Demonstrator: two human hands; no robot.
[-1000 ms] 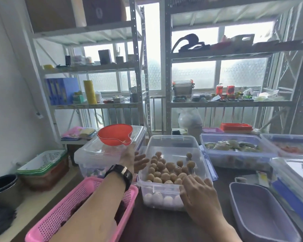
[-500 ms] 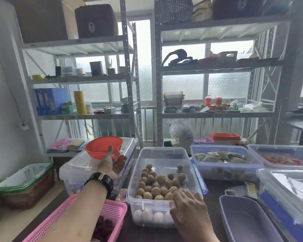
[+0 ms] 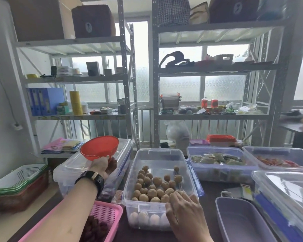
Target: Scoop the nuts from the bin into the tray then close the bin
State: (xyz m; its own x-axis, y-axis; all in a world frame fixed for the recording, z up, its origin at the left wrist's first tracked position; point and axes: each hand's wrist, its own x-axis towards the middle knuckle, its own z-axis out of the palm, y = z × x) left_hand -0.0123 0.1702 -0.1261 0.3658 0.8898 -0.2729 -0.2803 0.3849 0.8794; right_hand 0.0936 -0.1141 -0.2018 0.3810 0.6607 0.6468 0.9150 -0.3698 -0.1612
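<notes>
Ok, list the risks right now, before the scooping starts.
1. The left hand holds the red scoop only by its edge, above a closed bin lid; it could slip.
2. The nuts are round and loose; an overfull scoop may spill some between the open bin and the grey tray.
3. The right hand rests on the bin's near rim and could tip it.

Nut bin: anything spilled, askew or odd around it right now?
Nothing stands out. The nut bin sits level and open, nuts all inside, none visible on the table. The left hand holds the red scoop over the neighbouring lidded bin; the right hand rests on the nut bin's near rim.
</notes>
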